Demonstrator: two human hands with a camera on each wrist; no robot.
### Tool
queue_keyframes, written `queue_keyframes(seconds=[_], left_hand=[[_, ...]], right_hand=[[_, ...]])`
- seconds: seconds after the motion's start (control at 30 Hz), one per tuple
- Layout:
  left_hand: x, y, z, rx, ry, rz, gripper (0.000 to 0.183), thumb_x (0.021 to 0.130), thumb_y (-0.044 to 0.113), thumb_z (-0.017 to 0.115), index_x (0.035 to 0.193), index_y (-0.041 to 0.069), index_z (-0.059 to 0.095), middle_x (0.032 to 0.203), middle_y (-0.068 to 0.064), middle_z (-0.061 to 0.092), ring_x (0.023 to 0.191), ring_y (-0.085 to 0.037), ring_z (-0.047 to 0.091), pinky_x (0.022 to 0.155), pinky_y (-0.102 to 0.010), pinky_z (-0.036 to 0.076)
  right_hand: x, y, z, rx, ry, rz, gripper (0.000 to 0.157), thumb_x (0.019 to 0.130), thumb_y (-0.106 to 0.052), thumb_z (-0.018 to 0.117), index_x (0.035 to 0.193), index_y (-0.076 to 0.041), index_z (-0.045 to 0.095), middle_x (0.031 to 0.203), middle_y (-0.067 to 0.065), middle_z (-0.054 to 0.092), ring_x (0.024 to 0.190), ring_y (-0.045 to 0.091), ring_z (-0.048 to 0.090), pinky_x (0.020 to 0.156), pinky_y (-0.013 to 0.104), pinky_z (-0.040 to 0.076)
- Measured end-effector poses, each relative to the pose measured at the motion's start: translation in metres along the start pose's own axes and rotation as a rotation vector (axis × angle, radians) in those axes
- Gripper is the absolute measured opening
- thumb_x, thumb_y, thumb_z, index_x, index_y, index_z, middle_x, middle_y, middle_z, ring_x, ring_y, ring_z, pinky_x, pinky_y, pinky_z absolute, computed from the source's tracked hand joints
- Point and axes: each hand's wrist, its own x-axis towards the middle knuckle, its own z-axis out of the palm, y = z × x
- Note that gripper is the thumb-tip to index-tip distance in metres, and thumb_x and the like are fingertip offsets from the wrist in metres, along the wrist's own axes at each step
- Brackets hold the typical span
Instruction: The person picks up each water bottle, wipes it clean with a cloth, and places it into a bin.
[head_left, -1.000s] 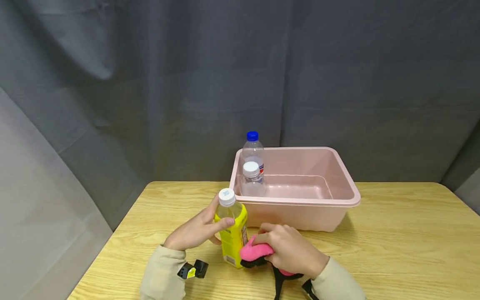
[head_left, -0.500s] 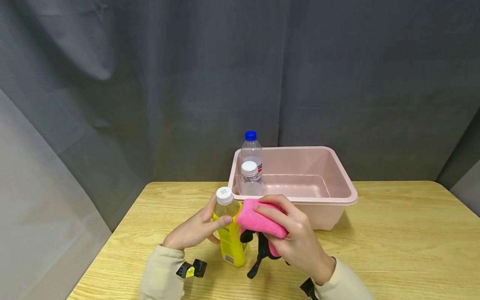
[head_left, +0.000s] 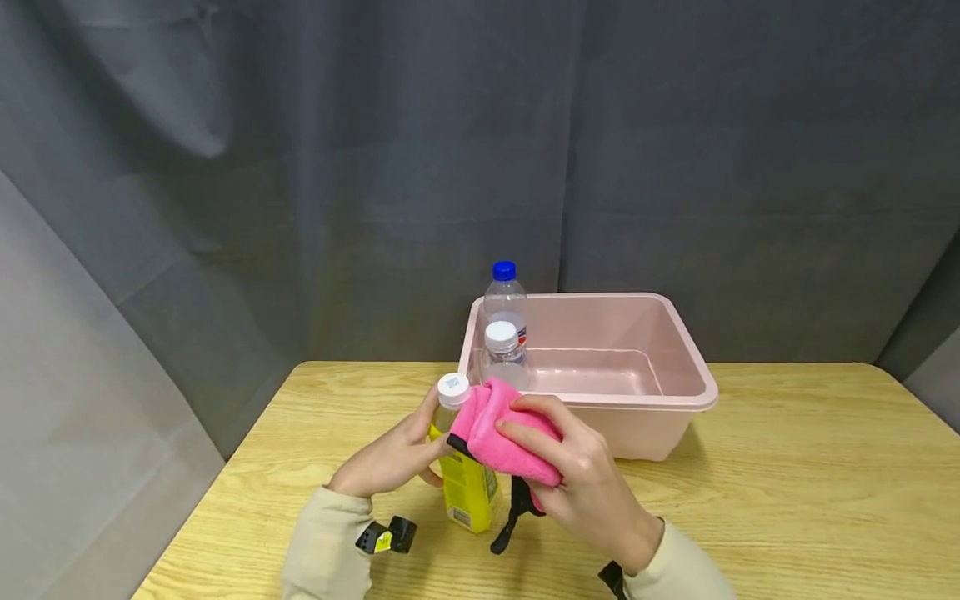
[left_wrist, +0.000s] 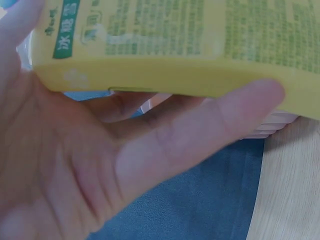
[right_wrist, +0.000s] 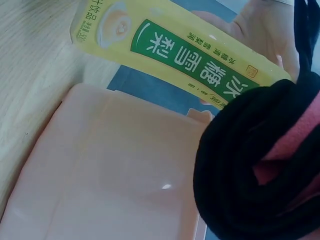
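Observation:
A yellow-labelled drink bottle (head_left: 468,500) with a white cap stands on the table in front of the bin, in the head view. My left hand (head_left: 393,460) holds its upper part from the left, with the thumb along the near side. My right hand (head_left: 588,475) grips a folded pink cloth (head_left: 513,446) with black edging and a hanging black strap (head_left: 512,521). The cloth lies against the bottle's upper right side and covers part of it. In the right wrist view, the cloth's rolled black edge (right_wrist: 225,165) overlaps the label's end.
Behind the bottle stands a pale pink bin (head_left: 648,433). Along its left side are a clear bottle with a blue cap (head_left: 504,272) and a clear bottle with a white cap (head_left: 501,336). A dark curtain (head_left: 420,208) hangs behind the wooden table (head_left: 810,500).
My right hand has lifted the pink cloth from low beside the bottle to its upper part, then slightly left towards the neck. The left hand keeps its hold with little movement.

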Motion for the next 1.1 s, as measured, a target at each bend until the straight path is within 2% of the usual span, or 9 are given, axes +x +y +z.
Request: queue_keyframes(seconds=[0.27, 0.37, 0.43, 0.5, 0.6, 0.7, 0.8, 0.93, 1.1], left_hand=[[0.0, 0.0, -0.001, 0.005, 0.001, -0.002, 0.09, 0.104, 0.048, 0.054, 0.163, 0.014, -0.005, 0.164, -0.027, 0.011, 0.125, -0.047, 0.053, 0.073, -0.042, 0.062], [0.0, 0.0, 0.0, -0.003, -0.002, -0.004, 0.093, 0.102, 0.051, 0.054, 0.163, 0.013, -0.005, 0.163, -0.026, 0.018, 0.127, -0.045, 0.052, 0.073, -0.042, 0.062], [0.0, 0.001, 0.001, -0.014, 0.001, -0.013, 0.096, 0.101, 0.054, 0.055, 0.163, 0.014, -0.005, 0.162, -0.025, 0.02, 0.127, -0.043, 0.053, 0.073, -0.042, 0.062], [0.0, 0.001, 0.001, -0.027, 0.004, -0.022, 0.096, 0.1, 0.054, 0.057, 0.163, 0.015, -0.005, 0.161, -0.025, 0.024, 0.126, -0.042, 0.054, 0.073, -0.043, 0.062], [0.001, 0.002, 0.002, -0.031, 0.009, -0.034, 0.095, 0.101, 0.052, 0.057, 0.163, 0.015, -0.004, 0.159, -0.025, 0.028, 0.125, -0.041, 0.055, 0.074, -0.044, 0.062], [0.001, 0.003, 0.002, -0.03, 0.009, -0.034, 0.094, 0.101, 0.052, 0.057, 0.163, 0.015, -0.003, 0.158, -0.026, 0.029, 0.126, -0.043, 0.054, 0.074, -0.044, 0.062], [0.001, 0.003, 0.003, -0.025, 0.006, -0.025, 0.094, 0.101, 0.054, 0.056, 0.164, 0.015, -0.002, 0.159, -0.027, 0.027, 0.128, -0.045, 0.051, 0.073, -0.043, 0.062], [0.001, 0.004, 0.003, -0.018, 0.004, -0.017, 0.094, 0.1, 0.055, 0.056, 0.164, 0.016, -0.002, 0.159, -0.027, 0.028, 0.128, -0.044, 0.051, 0.073, -0.042, 0.062], [0.001, 0.003, 0.002, -0.013, 0.012, -0.027, 0.094, 0.1, 0.055, 0.056, 0.164, 0.016, -0.002, 0.159, -0.026, 0.027, 0.128, -0.044, 0.051, 0.073, -0.042, 0.062]], right_hand=[[0.003, -0.001, -0.005, -0.033, -0.064, -0.035, 0.057, 0.064, 0.017, 0.07, 0.114, -0.011, 0.072, 0.12, 0.012, 0.062, 0.102, 0.029, 0.064, 0.083, 0.046, 0.06], [0.003, -0.002, -0.008, -0.03, -0.103, -0.034, 0.056, 0.064, 0.018, 0.071, 0.111, -0.012, 0.074, 0.119, 0.01, 0.063, 0.1, 0.026, 0.065, 0.082, 0.045, 0.06], [0.002, -0.002, -0.01, -0.054, -0.146, -0.026, 0.052, 0.065, 0.017, 0.073, 0.107, -0.013, 0.075, 0.115, 0.006, 0.063, 0.094, 0.022, 0.065, 0.078, 0.039, 0.06], [0.0, -0.002, -0.01, -0.091, -0.224, -0.011, 0.046, 0.066, 0.013, 0.077, 0.103, -0.015, 0.075, 0.109, 0.002, 0.062, 0.086, 0.017, 0.063, 0.072, 0.032, 0.059], [-0.007, -0.001, -0.006, -0.147, -0.405, 0.013, 0.039, 0.068, 0.006, 0.081, 0.099, -0.017, 0.076, 0.1, -0.002, 0.06, 0.076, 0.011, 0.058, 0.063, 0.025, 0.053], [-0.015, 0.001, 0.002, -0.151, -0.601, 0.069, 0.039, 0.068, 0.006, 0.08, 0.099, -0.018, 0.078, 0.097, -0.003, 0.06, 0.076, 0.01, 0.058, 0.063, 0.026, 0.052], [-0.023, 0.005, 0.01, -0.12, -0.738, 0.147, 0.041, 0.067, 0.009, 0.08, 0.098, -0.018, 0.08, 0.094, -0.005, 0.061, 0.076, 0.009, 0.059, 0.064, 0.028, 0.053], [-0.03, 0.01, 0.017, -0.079, -0.816, 0.209, 0.04, 0.068, 0.008, 0.083, 0.098, -0.018, 0.081, 0.09, -0.008, 0.058, 0.072, 0.005, 0.056, 0.062, 0.025, 0.052], [-0.031, 0.012, 0.019, -0.065, -0.831, 0.222, 0.039, 0.069, 0.007, 0.083, 0.099, -0.018, 0.081, 0.09, -0.008, 0.059, 0.072, 0.003, 0.055, 0.061, 0.024, 0.051]])
